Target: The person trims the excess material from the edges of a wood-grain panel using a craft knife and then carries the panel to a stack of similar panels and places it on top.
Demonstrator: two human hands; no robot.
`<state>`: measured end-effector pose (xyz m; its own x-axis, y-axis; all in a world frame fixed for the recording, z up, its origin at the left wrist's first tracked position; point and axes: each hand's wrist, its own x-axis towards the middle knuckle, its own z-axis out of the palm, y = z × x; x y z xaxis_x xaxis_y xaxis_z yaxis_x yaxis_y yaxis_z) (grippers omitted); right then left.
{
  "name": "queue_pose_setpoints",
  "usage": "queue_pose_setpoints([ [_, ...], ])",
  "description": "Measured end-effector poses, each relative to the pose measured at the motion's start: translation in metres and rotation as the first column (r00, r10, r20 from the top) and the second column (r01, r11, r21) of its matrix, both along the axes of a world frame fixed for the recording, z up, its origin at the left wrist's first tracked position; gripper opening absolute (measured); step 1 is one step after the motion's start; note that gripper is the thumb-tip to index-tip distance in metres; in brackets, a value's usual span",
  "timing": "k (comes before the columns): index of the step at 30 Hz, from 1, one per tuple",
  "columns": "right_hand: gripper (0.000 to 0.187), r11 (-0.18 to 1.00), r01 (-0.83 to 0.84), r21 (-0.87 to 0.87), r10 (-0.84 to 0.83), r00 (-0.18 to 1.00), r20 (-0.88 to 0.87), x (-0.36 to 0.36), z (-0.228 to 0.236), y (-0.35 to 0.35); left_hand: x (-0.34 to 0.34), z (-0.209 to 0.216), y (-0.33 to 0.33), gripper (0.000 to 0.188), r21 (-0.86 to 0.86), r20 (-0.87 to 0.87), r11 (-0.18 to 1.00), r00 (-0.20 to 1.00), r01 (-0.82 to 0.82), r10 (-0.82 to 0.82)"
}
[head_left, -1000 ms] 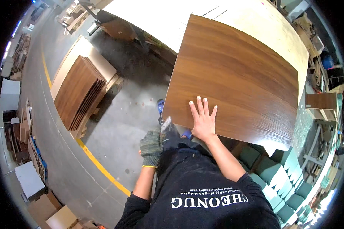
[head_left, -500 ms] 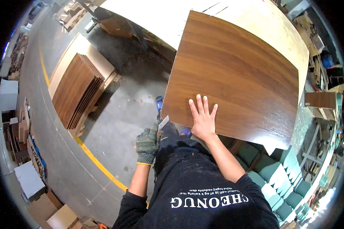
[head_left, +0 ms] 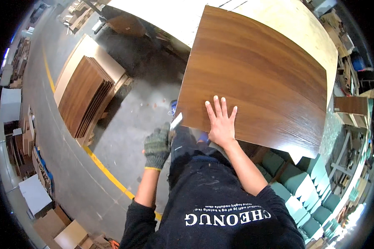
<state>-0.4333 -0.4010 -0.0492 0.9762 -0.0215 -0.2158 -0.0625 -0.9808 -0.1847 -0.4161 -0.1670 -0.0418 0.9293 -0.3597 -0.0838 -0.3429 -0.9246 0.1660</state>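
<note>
At the wood-grain panel's (head_left: 257, 79) near corner, gloved left hand (head_left: 157, 144) grips a small blade (head_left: 176, 121), trimming; bare right hand (head_left: 221, 124) lies flat, fingers spread, needing steady pressure.

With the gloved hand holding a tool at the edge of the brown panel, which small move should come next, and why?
Probably draw the small pale tool a little further along the near edge of the brown panel. The gloved left hand has it right at that edge's corner, and the bare right hand lies flat on the panel, steadying it.
</note>
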Motion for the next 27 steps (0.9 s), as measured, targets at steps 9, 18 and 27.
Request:
queue_pose_setpoints([
  [9, 0.088, 1.000, 0.008, 0.021, -0.009, 0.999, 0.053, -0.001, -0.001, 0.001, 0.008, -0.006, 0.006, 0.036, -0.026, 0.017, 0.999, 0.999, -0.039, 0.039],
  [18, 0.085, 1.000, 0.004, 0.018, -0.004, 1.000, 0.029, -0.002, 0.000, 0.000, 0.016, 0.006, 0.010, 0.036, 0.026, -0.105, 0.999, 0.994, 0.044, -0.041],
  [27, 0.084, 0.999, 0.013, 0.033, -0.013, 1.000, -0.017, 0.000, 0.005, -0.002, 0.058, 0.011, 0.005, 0.030, 0.093, -0.157, 0.972, 0.967, 0.217, -0.201],
])
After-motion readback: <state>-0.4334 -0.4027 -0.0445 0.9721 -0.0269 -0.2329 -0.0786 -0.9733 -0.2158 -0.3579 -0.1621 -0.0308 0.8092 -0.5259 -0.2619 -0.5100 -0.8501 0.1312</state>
